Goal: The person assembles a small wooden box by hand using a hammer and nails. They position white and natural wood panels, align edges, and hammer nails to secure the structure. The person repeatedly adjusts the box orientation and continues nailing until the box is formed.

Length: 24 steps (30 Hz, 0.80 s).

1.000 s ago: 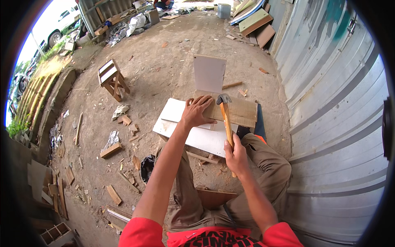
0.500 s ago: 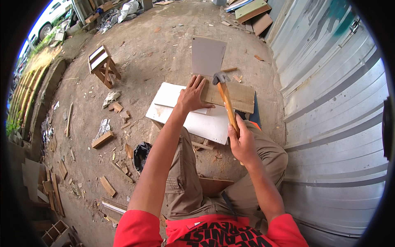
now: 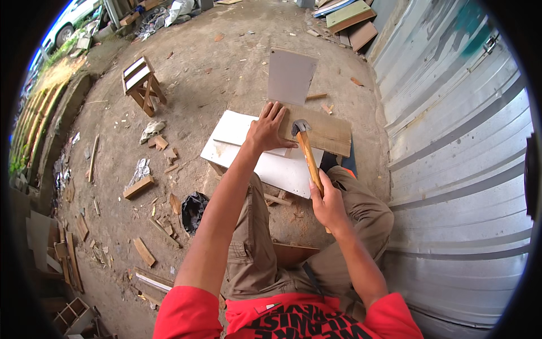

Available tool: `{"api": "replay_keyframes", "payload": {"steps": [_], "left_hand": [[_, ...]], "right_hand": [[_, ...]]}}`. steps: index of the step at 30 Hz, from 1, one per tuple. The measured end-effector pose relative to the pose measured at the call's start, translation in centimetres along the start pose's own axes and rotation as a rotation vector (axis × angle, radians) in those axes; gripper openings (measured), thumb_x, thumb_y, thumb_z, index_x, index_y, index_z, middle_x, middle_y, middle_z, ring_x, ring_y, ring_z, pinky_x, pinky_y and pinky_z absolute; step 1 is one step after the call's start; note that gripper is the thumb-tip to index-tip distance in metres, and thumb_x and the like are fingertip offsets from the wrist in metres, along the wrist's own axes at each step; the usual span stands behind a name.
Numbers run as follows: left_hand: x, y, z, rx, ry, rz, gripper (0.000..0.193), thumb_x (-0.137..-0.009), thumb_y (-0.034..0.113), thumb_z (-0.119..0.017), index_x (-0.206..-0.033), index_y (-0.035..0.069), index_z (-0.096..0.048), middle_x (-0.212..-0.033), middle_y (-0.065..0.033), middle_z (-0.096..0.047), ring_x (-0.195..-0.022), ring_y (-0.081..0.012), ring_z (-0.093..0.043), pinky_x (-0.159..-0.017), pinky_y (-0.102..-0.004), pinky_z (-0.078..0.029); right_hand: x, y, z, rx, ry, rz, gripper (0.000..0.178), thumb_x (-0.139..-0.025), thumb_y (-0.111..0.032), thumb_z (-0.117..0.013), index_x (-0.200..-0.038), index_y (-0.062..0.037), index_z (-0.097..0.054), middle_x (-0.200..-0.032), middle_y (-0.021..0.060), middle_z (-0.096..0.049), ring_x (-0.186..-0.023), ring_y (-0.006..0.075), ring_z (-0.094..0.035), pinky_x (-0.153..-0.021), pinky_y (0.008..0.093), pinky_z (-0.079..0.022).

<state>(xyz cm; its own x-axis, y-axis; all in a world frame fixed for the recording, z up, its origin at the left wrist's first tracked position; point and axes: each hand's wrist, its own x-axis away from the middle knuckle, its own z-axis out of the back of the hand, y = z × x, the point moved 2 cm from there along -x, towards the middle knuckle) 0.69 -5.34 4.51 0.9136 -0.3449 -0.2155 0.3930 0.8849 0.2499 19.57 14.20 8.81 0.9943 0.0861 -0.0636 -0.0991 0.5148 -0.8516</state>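
My left hand (image 3: 266, 133) presses down with spread fingers where a brown wooden board (image 3: 327, 131) meets a white board (image 3: 232, 129). Wrapped around the wooden handle of a claw hammer (image 3: 308, 155) is my right hand (image 3: 329, 206). The hammer's grey head is over the brown board, just right of my left hand; whether it touches the wood I cannot tell. Beneath these pieces lies a larger white panel (image 3: 293, 170), its near edge above my knees. A pale upright panel (image 3: 290, 77) stands at the far edge of the brown board. No nail is visible.
A small wooden stool (image 3: 139, 82) stands at the far left. Wood offcuts (image 3: 144, 252) and a black plastic bag (image 3: 194, 212) lie on the dirt ground to my left. A corrugated metal wall (image 3: 451, 186) rises on my right. Stacked boards (image 3: 349, 20) lie at the back.
The hammer head has come down and slightly nearer to me, lower over the brown board. My right hand has dropped a little with it. The left hand stays on the boards.
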Motion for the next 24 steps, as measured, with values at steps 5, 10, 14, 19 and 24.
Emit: {"api": "replay_keyframes", "payload": {"steps": [5, 10, 14, 19, 24], "left_hand": [[0.0, -0.5, -0.5, 0.032, 0.029, -0.007, 0.133, -0.05, 0.08, -0.081, -0.154, 0.009, -0.035, -0.161, -0.0144, -0.029, -0.151, -0.0335, -0.021, -0.113, -0.0492, -0.043], [-0.1, -0.3, -0.5, 0.038, 0.032, -0.008, 0.135, -0.049, 0.08, -0.081, -0.154, 0.009, -0.035, -0.162, -0.0145, -0.028, -0.151, -0.0332, -0.021, -0.113, -0.049, -0.042], [0.0, -0.3, -0.3, 0.03, 0.03, -0.013, 0.136, -0.048, 0.079, -0.082, -0.154, 0.008, -0.034, -0.162, -0.0141, -0.028, -0.152, -0.0326, -0.021, -0.114, -0.0498, -0.042], [0.0, -0.4, -0.1, 0.018, -0.003, -0.003, 0.136, -0.046, 0.073, -0.086, -0.155, 0.011, -0.033, -0.163, -0.0113, -0.026, -0.152, -0.0306, -0.02, -0.111, -0.0516, -0.044], [0.1, 0.2, 0.6, -0.02, -0.029, -0.004, 0.13, -0.052, 0.066, -0.088, -0.154, 0.008, -0.034, -0.163, -0.0145, -0.027, -0.151, -0.031, -0.023, -0.11, -0.0493, -0.046]], "right_hand": [[0.2, 0.1, -0.2, -0.016, -0.001, -0.048, 0.044, -0.103, -0.026, -0.054, -0.134, 0.0053, -0.048, -0.081, 0.0229, -0.064, -0.074, 0.0342, -0.068, -0.069, 0.0387, -0.05], [0.2, 0.4, 0.1, -0.019, 0.002, -0.043, 0.043, -0.102, -0.025, -0.055, -0.134, 0.0035, -0.049, -0.08, 0.0225, -0.064, -0.072, 0.0326, -0.067, -0.068, 0.0381, -0.05], [0.1, 0.1, 0.2, -0.021, 0.001, -0.024, 0.042, -0.102, -0.024, -0.055, -0.133, 0.0035, -0.049, -0.08, 0.0223, -0.064, -0.072, 0.0325, -0.067, -0.068, 0.0377, -0.05], [0.3, -0.6, 0.2, -0.035, 0.001, -0.06, 0.041, -0.102, -0.024, -0.054, -0.133, 0.0033, -0.05, -0.081, 0.0229, -0.065, -0.074, 0.0333, -0.069, -0.068, 0.0383, -0.05], [-0.1, 0.4, 0.3, -0.018, 0.028, 0.001, 0.044, -0.103, -0.023, -0.054, -0.135, 0.0055, -0.048, -0.082, 0.0218, -0.066, -0.074, 0.0301, -0.069, -0.07, 0.0369, -0.052]]}}
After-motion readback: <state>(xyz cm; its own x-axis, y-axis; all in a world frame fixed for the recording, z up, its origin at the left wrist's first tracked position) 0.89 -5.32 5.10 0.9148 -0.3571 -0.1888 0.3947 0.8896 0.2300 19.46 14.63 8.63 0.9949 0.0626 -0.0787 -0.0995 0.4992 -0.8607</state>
